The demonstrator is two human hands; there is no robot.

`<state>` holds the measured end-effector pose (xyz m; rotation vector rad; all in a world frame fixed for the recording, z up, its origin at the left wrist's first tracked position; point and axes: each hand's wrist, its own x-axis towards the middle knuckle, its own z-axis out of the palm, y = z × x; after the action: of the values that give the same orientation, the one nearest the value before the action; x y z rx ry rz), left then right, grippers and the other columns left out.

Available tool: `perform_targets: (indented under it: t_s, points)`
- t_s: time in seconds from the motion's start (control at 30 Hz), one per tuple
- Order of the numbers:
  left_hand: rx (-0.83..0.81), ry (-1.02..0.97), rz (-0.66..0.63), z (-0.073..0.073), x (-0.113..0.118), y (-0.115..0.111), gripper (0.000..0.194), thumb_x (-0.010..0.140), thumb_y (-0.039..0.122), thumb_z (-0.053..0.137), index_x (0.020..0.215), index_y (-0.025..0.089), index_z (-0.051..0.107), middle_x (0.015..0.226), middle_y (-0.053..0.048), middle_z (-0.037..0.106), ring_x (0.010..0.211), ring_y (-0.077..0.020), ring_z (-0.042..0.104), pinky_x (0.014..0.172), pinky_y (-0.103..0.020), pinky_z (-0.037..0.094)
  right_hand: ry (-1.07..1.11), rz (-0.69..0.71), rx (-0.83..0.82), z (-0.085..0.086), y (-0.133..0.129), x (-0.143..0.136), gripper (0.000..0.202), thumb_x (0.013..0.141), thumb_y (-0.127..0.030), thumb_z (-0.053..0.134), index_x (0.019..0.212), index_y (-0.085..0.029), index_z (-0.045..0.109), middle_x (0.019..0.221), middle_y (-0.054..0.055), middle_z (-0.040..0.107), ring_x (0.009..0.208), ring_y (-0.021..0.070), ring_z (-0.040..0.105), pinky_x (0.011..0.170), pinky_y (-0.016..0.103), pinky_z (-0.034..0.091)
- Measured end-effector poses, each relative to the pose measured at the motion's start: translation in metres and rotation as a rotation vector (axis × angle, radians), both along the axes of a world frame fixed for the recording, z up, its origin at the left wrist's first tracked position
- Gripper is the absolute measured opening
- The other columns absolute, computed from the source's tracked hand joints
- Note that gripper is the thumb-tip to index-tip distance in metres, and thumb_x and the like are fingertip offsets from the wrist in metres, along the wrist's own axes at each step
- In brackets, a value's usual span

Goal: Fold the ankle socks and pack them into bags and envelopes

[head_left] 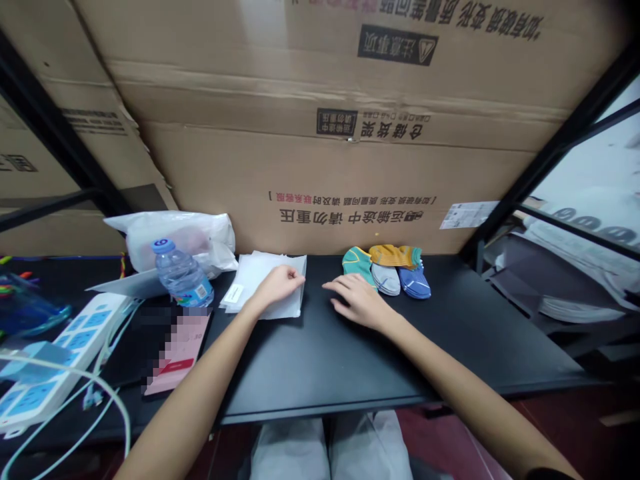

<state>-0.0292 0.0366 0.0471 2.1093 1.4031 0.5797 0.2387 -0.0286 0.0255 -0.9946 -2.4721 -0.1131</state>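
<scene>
My left hand (280, 287) is closed, its fingers curled at the right side of a stack of thin white bags (250, 273); whether it pinches one is hidden. To the right, my right hand (357, 301) has its fingers apart and holds nothing. It hovers over or rests on the black table (320, 360), just in front of the socks. Those are folded bundles: a green sock bundle (356, 259), a mustard one (393, 255), a grey one (386, 281) and a blue one (416, 283). My hand covers part of the green bundle.
Left of the bags stand a water bottle (183, 273) and a white plastic bag (210, 233). A pink box (183, 350), a power strip (75, 340) and loose cables lie farther left. Cardboard (350, 160) walls off the back; a black metal post (540, 160) rises at right.
</scene>
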Motion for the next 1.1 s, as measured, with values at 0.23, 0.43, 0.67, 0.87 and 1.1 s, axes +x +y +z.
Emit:
perform_targets:
  t_s: [0.23, 0.43, 0.67, 0.87, 1.1]
  points:
    - [-0.217, -0.249, -0.243, 0.000, 0.018, -0.014, 0.026, 0.088, 0.044, 0.049, 0.076, 0.021, 0.052, 0.061, 0.003, 0.056, 0.049, -0.0117, 0.049, 0.054, -0.025, 0.041, 0.083, 0.221, 0.057, -0.019, -0.001, -0.042, 0.022, 0.110, -0.034, 0.054, 0.122, -0.025, 0.071, 0.098, 0.006, 0.078, 0.085, 0.0210, 0.073, 0.080, 0.034, 0.056]
    - [-0.223, -0.314, -0.297, -0.008, 0.025, -0.017, 0.036, 0.097, 0.053, 0.053, 0.081, 0.021, 0.054, 0.064, 0.003, 0.057, 0.059, -0.0150, 0.054, 0.060, -0.027, 0.044, -0.009, 0.261, 0.085, -0.021, -0.015, -0.055, 0.028, 0.110, -0.032, 0.052, 0.130, -0.025, 0.069, 0.108, 0.008, 0.076, 0.094, 0.0227, 0.069, 0.081, 0.035, 0.056]
    - [0.004, -0.170, -0.286, 0.008, 0.012, -0.011, 0.035, 0.099, 0.047, 0.055, 0.079, 0.019, 0.059, 0.068, 0.002, 0.059, 0.065, -0.0149, 0.053, 0.062, -0.027, 0.039, -0.102, 0.194, 0.025, -0.023, -0.012, -0.056, 0.019, 0.110, -0.031, 0.055, 0.106, -0.022, 0.072, 0.109, 0.008, 0.072, 0.094, 0.0220, 0.066, 0.085, 0.037, 0.052]
    - [-0.352, -0.062, -0.571, 0.018, 0.003, -0.021, 0.034, 0.073, 0.043, 0.085, 0.091, 0.020, 0.068, 0.076, 0.002, 0.065, 0.069, -0.0150, 0.059, 0.065, -0.025, 0.047, -0.085, 0.048, -0.042, -0.020, -0.005, -0.038, 0.017, 0.106, -0.027, 0.058, 0.105, -0.017, 0.072, 0.100, 0.011, 0.073, 0.090, 0.0241, 0.067, 0.082, 0.037, 0.053]
    - [-0.222, 0.052, -0.601, 0.001, 0.010, -0.019, 0.025, 0.077, 0.041, 0.082, 0.090, 0.020, 0.077, 0.082, -0.002, 0.072, 0.075, -0.0180, 0.064, 0.071, -0.027, 0.049, 0.061, 0.004, -0.188, -0.015, -0.007, -0.033, 0.016, 0.098, -0.014, 0.059, 0.105, -0.019, 0.072, 0.101, 0.010, 0.075, 0.097, 0.0243, 0.067, 0.086, 0.036, 0.055]
